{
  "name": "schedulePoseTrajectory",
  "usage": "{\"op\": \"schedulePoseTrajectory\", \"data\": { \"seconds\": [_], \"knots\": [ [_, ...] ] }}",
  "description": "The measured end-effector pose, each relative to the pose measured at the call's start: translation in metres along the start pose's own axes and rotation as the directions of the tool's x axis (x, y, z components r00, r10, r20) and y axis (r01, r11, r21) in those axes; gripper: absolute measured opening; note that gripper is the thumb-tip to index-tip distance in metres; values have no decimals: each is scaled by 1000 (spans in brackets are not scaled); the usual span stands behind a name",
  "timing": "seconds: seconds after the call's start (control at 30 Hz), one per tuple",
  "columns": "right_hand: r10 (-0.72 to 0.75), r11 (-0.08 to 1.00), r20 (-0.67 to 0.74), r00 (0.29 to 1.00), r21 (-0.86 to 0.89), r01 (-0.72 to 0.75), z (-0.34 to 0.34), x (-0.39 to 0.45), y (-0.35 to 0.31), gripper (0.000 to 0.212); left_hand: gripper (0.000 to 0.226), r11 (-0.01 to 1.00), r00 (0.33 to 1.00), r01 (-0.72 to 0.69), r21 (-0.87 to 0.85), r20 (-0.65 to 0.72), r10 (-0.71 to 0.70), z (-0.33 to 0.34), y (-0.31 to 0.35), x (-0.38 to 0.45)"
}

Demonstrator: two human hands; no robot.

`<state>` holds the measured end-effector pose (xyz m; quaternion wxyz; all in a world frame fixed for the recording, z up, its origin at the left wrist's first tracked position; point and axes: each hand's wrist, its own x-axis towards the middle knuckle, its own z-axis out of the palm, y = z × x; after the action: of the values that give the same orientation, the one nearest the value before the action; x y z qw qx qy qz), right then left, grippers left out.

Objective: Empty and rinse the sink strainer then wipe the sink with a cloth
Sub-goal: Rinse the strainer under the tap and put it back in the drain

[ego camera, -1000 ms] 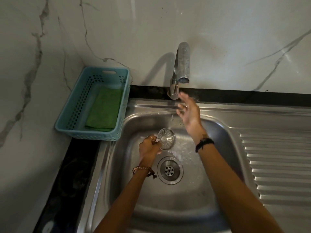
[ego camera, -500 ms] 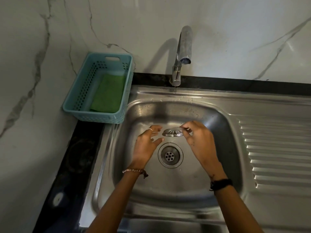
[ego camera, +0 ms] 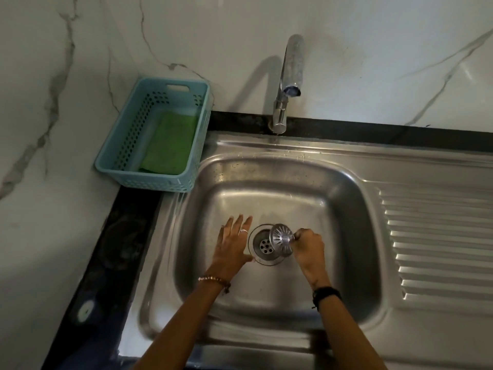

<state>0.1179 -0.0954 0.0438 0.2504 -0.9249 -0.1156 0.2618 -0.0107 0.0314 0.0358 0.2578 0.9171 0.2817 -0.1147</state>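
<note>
No text, label, brand, number or sign can be read anywhere in this view.

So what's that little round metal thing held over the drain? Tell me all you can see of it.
It is the sink strainer, a small round piece of shiny silver metal with slots fanning out from its centre like spokes and a knob in the middle. It is out of the drain, tilted on edge just over the opening's right side. The right hand pinches its knob; nothing else touches it. The left hand lies flat and apart on the sink floor.
</note>
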Motion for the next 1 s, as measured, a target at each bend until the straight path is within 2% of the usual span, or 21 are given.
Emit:
{"op": "schedulePoseTrajectory", "data": {
  "seconds": [0.07, 0.2, 0.3, 0.4, 0.47, 0.57, 0.6, 0.7, 0.77, 0.83, 0.9, 1.0],
  "knots": [
    [12, 998, 65, 998, 58, -15, 2, 3, 3, 11, 106, 999, 999, -33, 34, 33, 32, 8, 1, 5],
    [41, 945, 193, 980, 312, -101, 3, 9, 5, 11, 102, 991, 993, -106, 80, 63, 101, 17, 3, 18],
    [52, 922, 205, 977, 365, -126, 12, 16, 12, 29, 91, 985, 991, -132, 111, 34, 129, 25, -1, 27],
    [33, 919, 247, 968, 374, -127, 26, 27, 19, 30, 83, 987, 994, -113, 117, 7, 113, 33, -6, 35],
    [28, 934, 247, 969, 339, -113, 35, 31, 23, 24, 79, 983, 993, -119, 136, 3, 120, 40, -9, 39],
    [-52, 979, 206, 977, 204, 9, 53, 37, 32, 8, 71, 977, 994, -111, 180, 21, 108, 53, -12, 45],
    [-70, 982, 183, 981, 186, 35, 58, 36, 32, 9, 69, 975, 995, -103, 198, 36, 97, 57, -13, 47],
    [-30, 985, 35, 999, 171, 24, 70, 32, 31, 25, 69, 976, 996, -72, 204, 70, 59, 67, -16, 53],
    [6, 984, 2, 1000, 179, -6, 74, 30, 29, 24, 70, 976, 996, -68, 207, 64, 56, 68, -17, 57],
    [-31, 994, 24, 999, 102, 28, 74, 30, 30, 23, 68, 975, 997, -74, 211, 52, 64, 68, -18, 58],
    [-150, 985, 52, 987, -81, 154, 73, 32, 35, 36, 69, 978, 997, -67, 200, 39, 60, 70, -19, 57],
    [-168, 969, 117, 979, -163, 186, 70, 33, 35, 52, 72, 978, 999, -52, 203, 25, 48, 72, -20, 57]
  ]
}}
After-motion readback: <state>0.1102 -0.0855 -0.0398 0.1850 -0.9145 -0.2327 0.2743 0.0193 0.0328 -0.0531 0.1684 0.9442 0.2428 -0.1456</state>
